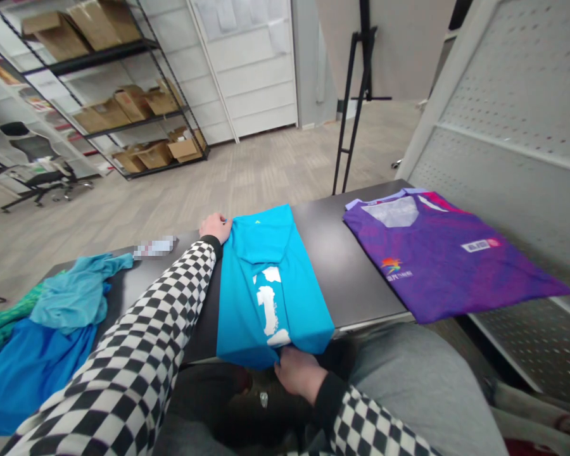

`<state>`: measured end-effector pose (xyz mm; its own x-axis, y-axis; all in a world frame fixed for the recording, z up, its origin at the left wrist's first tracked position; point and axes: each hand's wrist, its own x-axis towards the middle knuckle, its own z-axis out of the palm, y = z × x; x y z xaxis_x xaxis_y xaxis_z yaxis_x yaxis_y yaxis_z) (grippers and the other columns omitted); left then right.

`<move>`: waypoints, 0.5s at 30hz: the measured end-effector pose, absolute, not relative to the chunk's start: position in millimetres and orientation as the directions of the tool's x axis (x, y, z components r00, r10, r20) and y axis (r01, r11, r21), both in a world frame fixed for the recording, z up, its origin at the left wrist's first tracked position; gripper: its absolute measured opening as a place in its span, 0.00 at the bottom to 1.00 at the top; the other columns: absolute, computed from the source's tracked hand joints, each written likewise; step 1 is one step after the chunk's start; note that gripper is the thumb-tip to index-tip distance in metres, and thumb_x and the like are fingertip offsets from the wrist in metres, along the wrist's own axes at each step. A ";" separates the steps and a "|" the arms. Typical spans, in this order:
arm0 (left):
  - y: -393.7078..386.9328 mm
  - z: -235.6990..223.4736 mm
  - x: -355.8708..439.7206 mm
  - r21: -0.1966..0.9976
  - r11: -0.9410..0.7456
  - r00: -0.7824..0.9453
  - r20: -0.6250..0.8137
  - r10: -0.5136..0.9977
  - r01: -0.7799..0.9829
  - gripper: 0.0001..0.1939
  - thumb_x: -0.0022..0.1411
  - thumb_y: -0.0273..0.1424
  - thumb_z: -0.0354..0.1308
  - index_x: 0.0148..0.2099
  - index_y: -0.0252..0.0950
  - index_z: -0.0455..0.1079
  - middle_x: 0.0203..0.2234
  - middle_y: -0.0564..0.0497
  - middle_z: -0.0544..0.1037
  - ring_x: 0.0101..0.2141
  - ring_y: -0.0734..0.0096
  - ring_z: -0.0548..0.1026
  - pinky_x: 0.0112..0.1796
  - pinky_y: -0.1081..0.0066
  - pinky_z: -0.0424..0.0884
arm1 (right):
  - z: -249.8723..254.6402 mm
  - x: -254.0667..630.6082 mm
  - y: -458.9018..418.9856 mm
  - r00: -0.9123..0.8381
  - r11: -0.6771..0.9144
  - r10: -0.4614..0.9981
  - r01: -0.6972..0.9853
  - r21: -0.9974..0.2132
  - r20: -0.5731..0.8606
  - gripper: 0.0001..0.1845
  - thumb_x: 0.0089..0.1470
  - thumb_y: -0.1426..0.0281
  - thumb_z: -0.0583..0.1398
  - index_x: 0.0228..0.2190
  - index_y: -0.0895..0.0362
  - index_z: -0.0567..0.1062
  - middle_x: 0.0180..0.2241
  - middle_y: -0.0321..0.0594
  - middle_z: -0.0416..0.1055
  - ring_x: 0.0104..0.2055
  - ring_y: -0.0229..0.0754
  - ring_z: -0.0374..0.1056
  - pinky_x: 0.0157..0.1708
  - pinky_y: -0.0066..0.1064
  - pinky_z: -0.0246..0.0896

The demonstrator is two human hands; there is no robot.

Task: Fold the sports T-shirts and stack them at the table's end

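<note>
Fingers (283,362) gripped overhanging turquoise shirt (308,297)

Right hand (298,372) clamped its near edge at six o'clock; left hand (215,227) touched the eleven-o'clock corner, grip unclear. Since that edge overhung the counter (323,240), an uneven tug could have skewed the folds.

The blue cloth (42,364) runs off the left edge; a small item (155,247) is blurred past telling; the turquoise shirt (304,304) partly hides the right hand's (298,372) fingertips.
</note>
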<state>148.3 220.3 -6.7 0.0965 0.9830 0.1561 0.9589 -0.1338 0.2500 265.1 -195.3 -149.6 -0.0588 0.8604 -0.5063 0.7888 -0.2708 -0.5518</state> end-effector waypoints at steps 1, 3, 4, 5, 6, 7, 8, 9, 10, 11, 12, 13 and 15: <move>217.2 -4.3 150.2 0.242 -0.147 0.101 0.193 0.976 0.959 0.25 0.75 0.48 0.56 0.59 0.36 0.79 0.60 0.32 0.81 0.63 0.41 0.77 0.64 0.49 0.72 | -148.0 264.8 -195.0 -0.060 -0.285 0.842 0.795 -0.536 -0.536 0.20 0.69 0.65 0.59 0.50 0.63 0.87 0.50 0.67 0.85 0.54 0.69 0.84 0.53 0.55 0.80; 208.3 1.4 154.2 0.227 -0.227 0.163 0.270 0.949 0.947 0.28 0.77 0.46 0.53 0.66 0.32 0.75 0.63 0.30 0.79 0.66 0.43 0.75 0.68 0.50 0.69 | -143.5 264.0 -194.5 -0.068 -0.294 0.820 0.802 -0.520 -0.568 0.23 0.71 0.63 0.58 0.53 0.63 0.86 0.53 0.66 0.84 0.57 0.68 0.83 0.56 0.54 0.79; 202.1 3.6 155.8 0.217 -0.302 0.235 0.288 0.928 0.928 0.29 0.78 0.45 0.51 0.68 0.31 0.74 0.65 0.31 0.78 0.68 0.45 0.74 0.70 0.52 0.67 | -140.9 263.6 -194.2 -0.072 -0.292 0.818 0.802 -0.521 -0.570 0.23 0.71 0.62 0.58 0.54 0.63 0.86 0.54 0.65 0.84 0.58 0.67 0.83 0.57 0.54 0.78; 194.5 4.7 157.0 0.205 -0.391 0.330 0.277 0.902 0.897 0.30 0.79 0.44 0.49 0.70 0.31 0.73 0.67 0.33 0.77 0.70 0.48 0.72 0.72 0.55 0.65 | -138.4 263.4 -194.0 -0.076 -0.290 0.819 0.800 -0.525 -0.569 0.24 0.71 0.62 0.58 0.55 0.62 0.86 0.55 0.65 0.84 0.58 0.67 0.83 0.57 0.54 0.78; 185.9 4.4 157.5 0.191 -0.481 0.438 0.229 0.869 0.855 0.31 0.79 0.45 0.48 0.73 0.32 0.72 0.71 0.35 0.75 0.72 0.51 0.70 0.73 0.57 0.62 | -136.1 263.1 -193.9 -0.080 -0.287 0.820 0.799 -0.529 -0.566 0.24 0.71 0.61 0.58 0.56 0.62 0.85 0.55 0.65 0.84 0.59 0.67 0.82 0.58 0.54 0.78; 176.4 3.0 157.4 0.177 -0.553 0.532 0.155 0.832 0.814 0.34 0.80 0.47 0.48 0.76 0.33 0.69 0.74 0.37 0.71 0.75 0.51 0.67 0.75 0.57 0.59 | -134.1 262.9 -193.8 -0.084 -0.284 0.822 0.797 -0.533 -0.563 0.25 0.71 0.61 0.58 0.56 0.62 0.85 0.55 0.64 0.84 0.59 0.67 0.82 0.58 0.54 0.78; 166.8 0.8 156.8 0.161 -0.599 0.596 0.069 0.800 0.784 0.37 0.80 0.50 0.48 0.79 0.35 0.65 0.78 0.39 0.66 0.78 0.50 0.62 0.76 0.54 0.56 | -132.6 262.7 -193.7 -0.087 -0.280 0.825 0.796 -0.536 -0.559 0.25 0.71 0.61 0.59 0.57 0.62 0.85 0.55 0.64 0.84 0.59 0.67 0.82 0.58 0.53 0.78; 157.7 -1.6 156.0 0.142 -0.621 0.628 -0.011 0.778 0.771 0.40 0.79 0.53 0.48 0.83 0.37 0.60 0.81 0.40 0.59 0.80 0.47 0.56 0.77 0.51 0.53 | -131.4 262.2 -193.7 -0.089 -0.276 0.826 0.797 -0.538 -0.556 0.25 0.70 0.60 0.59 0.57 0.62 0.85 0.56 0.63 0.84 0.59 0.67 0.82 0.58 0.53 0.78; 149.7 -3.5 155.3 0.120 -0.624 0.634 -0.076 0.770 0.772 0.44 0.79 0.56 0.48 0.85 0.39 0.54 0.83 0.41 0.53 0.81 0.44 0.51 0.78 0.46 0.50 | -130.7 261.7 -193.7 -0.090 -0.272 0.829 0.798 -0.538 -0.552 0.25 0.70 0.60 0.59 0.57 0.62 0.85 0.56 0.63 0.84 0.59 0.67 0.82 0.58 0.52 0.78; 143.1 -4.2 155.1 0.097 -0.615 0.623 -0.122 0.773 0.782 0.46 0.78 0.59 0.47 0.87 0.41 0.49 0.84 0.42 0.47 0.82 0.41 0.46 0.78 0.42 0.47 | -130.2 260.9 -193.8 -0.089 -0.268 0.831 0.801 -0.536 -0.549 0.25 0.70 0.60 0.59 0.56 0.63 0.86 0.55 0.63 0.84 0.59 0.67 0.82 0.58 0.51 0.78; 138.3 -3.3 155.7 0.077 -0.602 0.606 -0.151 0.781 0.795 0.48 0.78 0.61 0.46 0.88 0.43 0.45 0.85 0.43 0.44 0.82 0.38 0.43 0.77 0.38 0.46 | -130.0 260.0 -193.9 -0.088 -0.263 0.835 0.804 -0.534 -0.543 0.25 0.70 0.61 0.59 0.56 0.63 0.86 0.55 0.64 0.84 0.59 0.67 0.82 0.58 0.51 0.78; 134.8 -0.9 157.4 0.057 -0.588 0.589 -0.171 0.790 0.807 0.49 0.77 0.63 0.45 0.88 0.45 0.44 0.85 0.43 0.42 0.82 0.35 0.42 0.77 0.35 0.45 | -130.0 258.9 -194.1 -0.087 -0.257 0.840 0.806 -0.533 -0.536 0.25 0.70 0.61 0.59 0.55 0.63 0.87 0.55 0.64 0.84 0.59 0.67 0.82 0.58 0.50 0.78; 130.1 6.8 164.3 0.015 -0.574 0.567 -0.179 0.804 0.819 0.49 0.76 0.65 0.46 0.87 0.48 0.47 0.85 0.43 0.44 0.81 0.29 0.44 0.76 0.31 0.43 | -130.2 256.9 -194.8 -0.088 -0.243 0.849 0.810 -0.533 -0.521 0.24 0.70 0.63 0.59 0.54 0.63 0.87 0.54 0.64 0.84 0.58 0.66 0.82 0.58 0.49 0.78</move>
<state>164.3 130.1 6.8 0.5669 0.8041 -0.1791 0.8188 -0.5739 0.0149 256.9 -194.8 -130.2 -0.0884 0.8487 -0.5214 0.8101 -0.2433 -0.5334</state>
